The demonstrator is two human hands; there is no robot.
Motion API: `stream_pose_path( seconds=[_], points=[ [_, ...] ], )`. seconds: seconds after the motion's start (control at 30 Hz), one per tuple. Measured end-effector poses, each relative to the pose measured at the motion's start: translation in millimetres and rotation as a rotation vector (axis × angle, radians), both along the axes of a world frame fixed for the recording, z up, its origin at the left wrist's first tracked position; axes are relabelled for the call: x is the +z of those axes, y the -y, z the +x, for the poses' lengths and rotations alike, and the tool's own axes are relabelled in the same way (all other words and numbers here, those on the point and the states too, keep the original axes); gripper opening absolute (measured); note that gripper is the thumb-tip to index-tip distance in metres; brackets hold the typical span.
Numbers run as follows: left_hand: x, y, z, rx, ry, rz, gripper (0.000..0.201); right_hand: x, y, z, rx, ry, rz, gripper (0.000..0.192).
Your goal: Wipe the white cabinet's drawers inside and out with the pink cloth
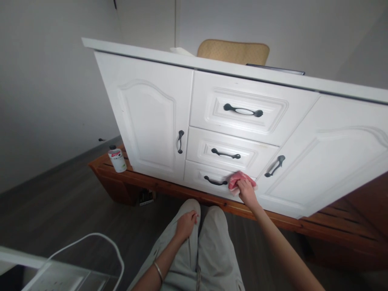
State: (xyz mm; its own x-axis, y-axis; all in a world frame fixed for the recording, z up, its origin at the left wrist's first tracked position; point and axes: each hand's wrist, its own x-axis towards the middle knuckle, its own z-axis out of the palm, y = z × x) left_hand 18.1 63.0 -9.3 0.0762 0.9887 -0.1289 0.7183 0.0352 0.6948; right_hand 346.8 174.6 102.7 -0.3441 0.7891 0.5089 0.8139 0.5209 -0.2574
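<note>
Standing at the far left on a wooden base (157, 184), a small white bottle (117, 159) with a dark cap is resting just beside the left door (148, 117) of a white cabinet (212, 64). Lower left, a white looped wire (100, 238) is arching over the dark floor (54, 210), next to a pale boxy object (54, 277) at the picture's bottom edge. The left door is carrying a dark upright handle (180, 142).

Moving inward, the left hand (185, 224) is lying on the person's left knee, fingers curled loosely and holding nothing; a thin bangle (158, 271) is sitting on that wrist. The knees, in light trousers (206, 250), are pointing toward the cabinet.

At the centre, three drawers are stacking up: the top drawer (273, 121), the middle drawer (257, 155) and the bottom drawer (197, 173), each with a dark handle. The right hand (247, 192) is gripping a pink cloth (238, 180) and pressing it against the front of the bottom drawer, at its right end, just beside that drawer's handle (215, 182). The cloth is touching the white panel, bunched under the fingers.

Further right, the right door (333, 161) is showing a slanted dark handle (275, 166). Above the cabinet's top, a tan chair back (233, 51) is peeking out. At the far right, the wooden base is running on under the cabinet.
</note>
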Motion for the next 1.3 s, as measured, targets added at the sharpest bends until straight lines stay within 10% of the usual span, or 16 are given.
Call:
stream_pose_path(
  seconds=[0.17,0.33,0.5,0.7,1.1,1.3],
  points=[
    [2.5,1,-1,-0.014,-0.045,0.001,0.035,30.9,-3,-23,-0.032,-0.2,0.012,0.022],
    [2.7,0,-6,-0.001,-0.036,0.01,0.036,13.0,48,-59,-0.183,-0.676,-0.038,0.022],
    [-1.5,-2,-3,0.021,-0.044,-0.005,0.036,-58.5,134,-106,-0.129,-1.789,-0.797,0.047],
    [-2.0,-4,0,0.002,-0.109,-0.015,0.036,-126.9,166,-131,-0.158,-1.864,-1.015,0.047],
    [-1.2,-4,-6,0.08,0.106,0.053,0.029,-128.5,146,-124,0.072,-1.832,-1.263,0.04],
    [55.4,-28,11,0.254,0.368,0.226,0.078,-140.4,138,-119,0.115,-1.893,-1.301,0.044]
  ],
)
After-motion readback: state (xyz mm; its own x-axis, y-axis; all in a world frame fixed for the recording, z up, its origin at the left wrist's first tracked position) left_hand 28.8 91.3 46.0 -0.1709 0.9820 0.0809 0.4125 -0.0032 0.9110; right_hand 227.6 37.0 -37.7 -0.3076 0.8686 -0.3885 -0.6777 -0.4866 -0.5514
